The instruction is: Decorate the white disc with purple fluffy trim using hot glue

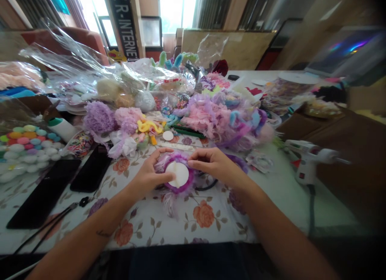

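Observation:
A round white disc (181,174) with a fuzzy purple rim (178,189) is held just above the flowered cloth (144,231). My left hand (153,171) grips its left side, thumb on the white face and fingers curled round the far edge. At the upper right of the rim is my right hand (206,161), thumb and index finger pinched together; anything between them is too small to tell. Pale purple strands (169,205) hang from the lower edge. A thin pale strip runs across the disc's face.
Pink and purple yarn (208,115) is heaped behind the hands. Two black phones (45,191) and a bag of coloured pompoms (27,147) lie left. A white glue gun (310,159) is at the right, beside a brown box (337,139). Clear plastic bags (99,67) spread behind.

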`<act>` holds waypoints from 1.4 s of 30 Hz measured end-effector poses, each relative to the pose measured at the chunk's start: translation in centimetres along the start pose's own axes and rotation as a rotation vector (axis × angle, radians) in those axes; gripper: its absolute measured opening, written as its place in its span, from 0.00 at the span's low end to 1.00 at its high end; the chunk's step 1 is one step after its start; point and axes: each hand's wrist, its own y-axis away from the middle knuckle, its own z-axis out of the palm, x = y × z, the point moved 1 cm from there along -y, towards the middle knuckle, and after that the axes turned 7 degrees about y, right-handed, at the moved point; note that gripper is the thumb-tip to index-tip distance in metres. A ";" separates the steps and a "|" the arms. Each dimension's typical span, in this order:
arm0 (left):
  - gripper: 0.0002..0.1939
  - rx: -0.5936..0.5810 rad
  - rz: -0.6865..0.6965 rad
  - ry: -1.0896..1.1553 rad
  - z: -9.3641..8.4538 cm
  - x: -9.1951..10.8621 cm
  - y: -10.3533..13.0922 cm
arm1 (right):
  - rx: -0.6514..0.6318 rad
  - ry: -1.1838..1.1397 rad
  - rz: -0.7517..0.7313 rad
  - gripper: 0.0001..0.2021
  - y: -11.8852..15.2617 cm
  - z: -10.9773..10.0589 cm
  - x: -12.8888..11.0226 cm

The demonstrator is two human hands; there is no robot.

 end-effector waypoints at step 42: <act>0.31 0.159 0.133 0.100 0.1 -0.2 -0.1 | 0.307 0.100 -0.186 0.10 0.0 2.0 0.1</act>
